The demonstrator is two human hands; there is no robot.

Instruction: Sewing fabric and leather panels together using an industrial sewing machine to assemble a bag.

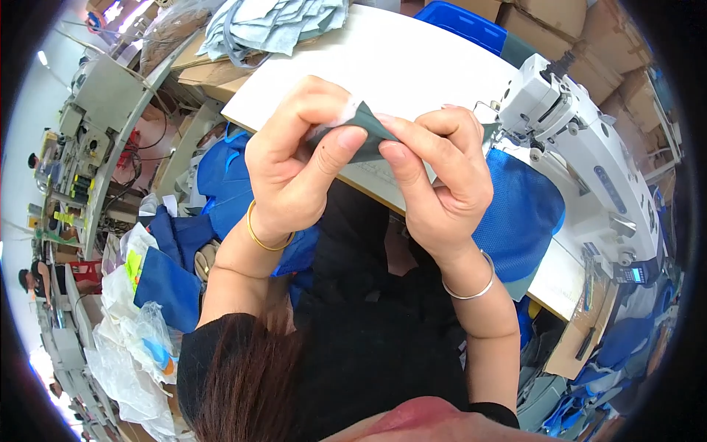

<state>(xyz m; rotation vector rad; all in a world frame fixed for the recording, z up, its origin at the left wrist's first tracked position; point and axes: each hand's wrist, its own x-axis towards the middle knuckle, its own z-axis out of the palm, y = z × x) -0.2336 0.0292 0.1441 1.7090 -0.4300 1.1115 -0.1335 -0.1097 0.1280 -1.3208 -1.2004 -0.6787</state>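
A small piece of dark green-grey fabric (366, 137) is held up between both hands above the front edge of the white worktable (412, 51). My left hand (298, 147) pinches it between thumb and fingers, with a bit of whitish material showing at the fingertips. From the other side, my right hand (445, 162) grips the same fabric with thumb and forefinger. A pointed corner of the cloth sticks up between the fingertips. Just right of my right hand, blue mesh fabric (519, 214) lies on the table by the sewing machine (582, 132).
At the table's far left rests a stack of grey-green cut fabric pieces (272, 26). A blue bin (464, 28) stands behind the table, near cardboard boxes (552, 18). Blue cloth (224, 177) and clear plastic bags (132, 353) are heaped on the left. More machines line the far left.
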